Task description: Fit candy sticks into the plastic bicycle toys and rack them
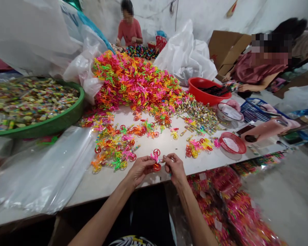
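Near the table's front edge, my left hand [141, 169] pinches a small plastic toy bicycle [155, 157], pink with red wheels. Close against its right side, my right hand [175, 167] has its thumb and forefinger pressed together at the end of a small multicoloured tube [160, 160]. Whether the tube is fixed to the toy bicycle cannot be made out. More toy bicycles in mixed colours lie in a loose cluster [118, 145] to the left, and a smaller group [199, 147] lies to the right.
A large heap of toy bicycle parts [136, 85] rises behind, beside a pile of small tubes [200, 114]. Left are a green tub [79, 102] and clear plastic bags [46, 171]. Right stand a red basin [195, 99] and red basket [242, 150]. Two people [130, 30] [259, 70] work beyond.
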Tool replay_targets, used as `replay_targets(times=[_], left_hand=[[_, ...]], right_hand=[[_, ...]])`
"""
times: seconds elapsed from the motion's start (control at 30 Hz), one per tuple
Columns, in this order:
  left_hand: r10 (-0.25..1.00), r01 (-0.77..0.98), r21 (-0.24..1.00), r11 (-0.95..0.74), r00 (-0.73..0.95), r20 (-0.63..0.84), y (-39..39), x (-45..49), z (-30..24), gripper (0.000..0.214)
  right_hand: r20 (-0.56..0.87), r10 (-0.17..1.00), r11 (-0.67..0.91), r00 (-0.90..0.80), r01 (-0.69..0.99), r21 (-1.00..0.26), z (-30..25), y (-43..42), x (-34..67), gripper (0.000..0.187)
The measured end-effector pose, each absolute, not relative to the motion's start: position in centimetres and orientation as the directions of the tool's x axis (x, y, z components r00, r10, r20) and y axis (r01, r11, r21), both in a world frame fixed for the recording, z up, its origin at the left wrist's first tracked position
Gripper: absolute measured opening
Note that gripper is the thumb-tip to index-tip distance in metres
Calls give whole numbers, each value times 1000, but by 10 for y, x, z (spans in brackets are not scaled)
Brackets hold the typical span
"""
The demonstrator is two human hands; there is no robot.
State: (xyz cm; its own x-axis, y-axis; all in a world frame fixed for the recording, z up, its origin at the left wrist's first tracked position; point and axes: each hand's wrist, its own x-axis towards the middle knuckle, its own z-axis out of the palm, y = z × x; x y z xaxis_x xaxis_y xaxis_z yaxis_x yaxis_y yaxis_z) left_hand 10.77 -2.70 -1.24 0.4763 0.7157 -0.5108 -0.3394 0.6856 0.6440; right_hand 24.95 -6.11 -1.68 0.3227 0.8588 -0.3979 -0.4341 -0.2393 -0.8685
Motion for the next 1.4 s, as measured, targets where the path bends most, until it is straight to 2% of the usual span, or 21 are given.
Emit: replay_targets(times=[0.1, 0.2, 0.33, 0.53, 0.63, 0.73, 0.87, 0.93, 1.03, 1.1, 1.27, 1.4], left_hand=[[692, -381, 587, 714, 510, -510, -28, 105, -12, 17], [697, -377, 597, 708, 506, -508, -30, 104, -10, 18], [694, -300, 654, 694, 520, -497, -31, 101, -9, 20], [658, -262, 654, 709, 580, -481, -32, 96, -5, 22], [659, -265, 657, 706, 587, -470, -33, 96, -3, 24], [702, -237, 715, 658, 536, -469, -33, 97, -4, 23], [807, -174, 821, 544, 377, -455, -28, 93, -8, 24], [796, -184, 807, 561, 387, -465, -26, 87, -8, 23], [714, -212, 727, 653, 492, -498, -25, 80, -4, 22], [701, -220, 710, 669, 504, -504, -27, 80, -1, 22], [815, -196, 810, 554, 326, -479, -32, 89, -3, 24], [839, -58, 872, 486, 311, -447, -29, 79, -4, 23]], right_hand=[[-438, 846, -256, 304, -489, -834, -19, -60, 247, 37], [-455, 839, -254, 298, -525, -812, -20, -60, 244, 38], [-418, 851, -235, 317, -483, -844, -16, -61, 243, 37], [-403, 897, -290, 180, -448, -846, -9, -64, 246, 36], [-370, 899, -244, 235, -432, -868, -6, -66, 244, 36], [-270, 908, -159, 319, -333, -929, -3, -65, 240, 35], [-172, 906, -107, 386, -185, -977, -4, -59, 232, 33], [-180, 912, -103, 368, -218, -970, -6, -55, 229, 34], [-224, 933, -127, 283, -325, -937, -8, -52, 226, 35], [-229, 939, -137, 256, -332, -933, -7, -52, 225, 35], [-100, 923, -86, 371, -55, -995, -2, -53, 220, 31], [-138, 952, -161, 274, 63, -985, -11, -49, 225, 26]])
